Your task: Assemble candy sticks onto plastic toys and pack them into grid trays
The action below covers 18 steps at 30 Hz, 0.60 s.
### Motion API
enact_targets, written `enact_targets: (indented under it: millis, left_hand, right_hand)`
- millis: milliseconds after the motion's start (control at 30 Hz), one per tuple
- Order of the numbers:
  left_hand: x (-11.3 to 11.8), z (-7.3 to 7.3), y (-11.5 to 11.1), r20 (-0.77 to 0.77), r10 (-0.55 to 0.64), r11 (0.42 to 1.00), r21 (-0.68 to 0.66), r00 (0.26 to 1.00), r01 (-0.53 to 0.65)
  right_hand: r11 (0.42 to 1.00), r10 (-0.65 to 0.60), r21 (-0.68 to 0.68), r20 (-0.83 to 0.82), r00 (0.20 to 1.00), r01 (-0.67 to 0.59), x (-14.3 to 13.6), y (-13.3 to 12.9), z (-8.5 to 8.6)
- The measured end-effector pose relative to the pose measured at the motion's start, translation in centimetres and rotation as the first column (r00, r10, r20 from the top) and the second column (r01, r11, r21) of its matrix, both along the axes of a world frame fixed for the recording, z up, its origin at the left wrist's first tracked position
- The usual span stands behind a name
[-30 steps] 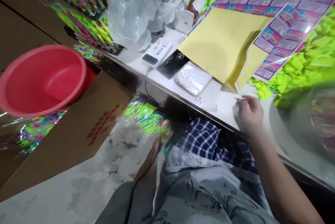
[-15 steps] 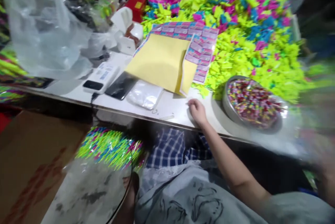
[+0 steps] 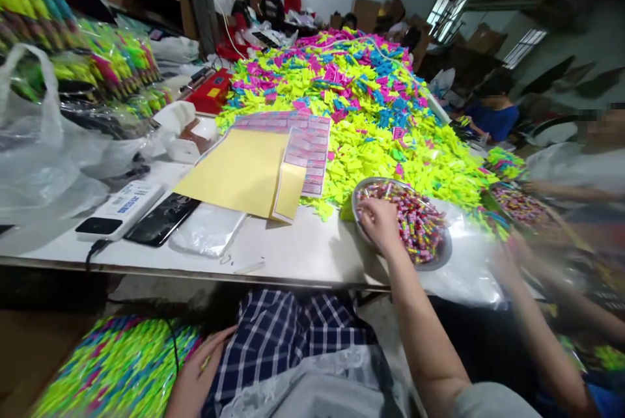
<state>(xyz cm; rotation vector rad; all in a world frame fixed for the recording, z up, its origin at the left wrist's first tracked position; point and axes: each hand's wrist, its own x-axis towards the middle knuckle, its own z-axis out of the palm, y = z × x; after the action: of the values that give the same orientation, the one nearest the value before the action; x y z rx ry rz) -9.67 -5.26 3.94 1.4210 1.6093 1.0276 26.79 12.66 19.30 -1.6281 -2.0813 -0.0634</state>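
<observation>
My right hand (image 3: pixel 381 222) reaches over the left side of a metal bowl (image 3: pixel 442 260), its fingers curled into the contents. Small shiny pieces (image 3: pixel 417 222) in red, pink and yellow fill the bowl; what the fingertips pinch is hidden. Low on the left, my left hand (image 3: pixel 201 362) lies beside my thigh with its fingers bent. A tiny yellow-green bit shows at those fingers, too small to name. Beneath that hand is a clear bag of bright neon sticks (image 3: pixel 112 366).
A large heap of neon plastic pieces (image 3: pixel 371 125) covers the table behind the bowl. Leftward lie yellow-backed label sheets (image 3: pixel 239 170), a clear packet (image 3: pixel 208 229), a black phone (image 3: pixel 163 219) and a white device (image 3: pixel 122 209). A co-worker's blurred arm (image 3: pixel 532 314) is close on the right.
My right hand has moved from the bare tabletop rightward into the bowl. More of my left hand shows at lower left. The view has tilted up, bringing in the room behind.
</observation>
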Motion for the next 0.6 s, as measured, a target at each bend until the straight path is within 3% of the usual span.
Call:
enact_targets:
  millis: [100,233,300,400,467,533,600]
  left_hand:
    - [2.6,1.9,2.1,-0.035,-0.102,0.984,0.143,0.994,0.106]
    - [8.5,5.0,4.3,-0.056,-0.165,0.913,0.369,0.985,0.174]
    - [11.1,5.6,4.3,-0.042,-0.231,0.872,0.434,0.972,0.226]
    - [12.9,4.5,3.1,0.007,-0.35,0.855,0.411,0.937,0.316]
    - [12.9,2.5,2.1,0.049,-0.368,0.891,0.303,0.929,0.337]
    - [12.3,0.3,1.5,0.08,-0.327,0.936,0.164,0.942,0.311]
    - [11.6,-1.4,1.5,0.087,-0.273,0.961,0.066,0.958,0.267]
  right_hand:
    - [0.96,-0.26,-0.056,0.203,0.944,0.276,3.1,1.8,0.3]
    - [0.928,-0.329,-0.085,0.268,0.906,0.362,3.8,2.5,-0.7]
    - [0.924,-0.36,-0.049,0.226,0.905,0.38,3.9,2.2,-0.4]
    - [0.932,-0.361,0.014,-0.035,0.932,0.361,3.8,1.3,0.7]
    - [0.961,-0.248,0.042,-0.316,0.916,0.274,2.4,0.6,0.7]
    - [0.99,-0.108,0.024,-0.511,0.853,0.139,-0.1,0.1,-0.5]
    - [0.999,-0.032,-0.049,-0.545,0.838,0.006,-3.2,0.3,-2.8]
